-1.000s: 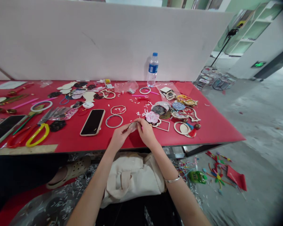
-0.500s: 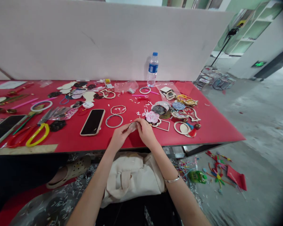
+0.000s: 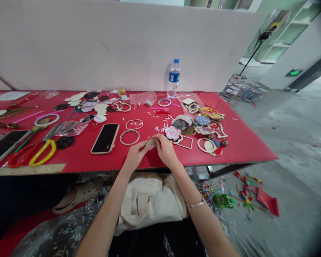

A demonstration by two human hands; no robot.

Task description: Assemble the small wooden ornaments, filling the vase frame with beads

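Observation:
Between my hands, just above the front edge of the red table (image 3: 246, 150), is a small flat greyish piece (image 3: 151, 144), mostly covered by fingers. My left hand (image 3: 136, 153) pinches it from the left. My right hand (image 3: 166, 150) grips it from the right, fingers curled over its top. Beyond the left hand lies a round ring (image 3: 130, 137), with a wavy-edged frame (image 3: 134, 124) behind it. Close to the right hand are a pink flower-shaped piece (image 3: 172, 132) and a thin rectangular frame (image 3: 186, 142).
A phone (image 3: 105, 139) lies left of my hands, with yellow-handled scissors (image 3: 44, 153) farther left. A water bottle (image 3: 173, 78) stands by the white partition (image 3: 109, 46). Fish-shaped frames and a tasselled piece (image 3: 219, 147) lie right. A cream bag (image 3: 155, 203) rests on my lap.

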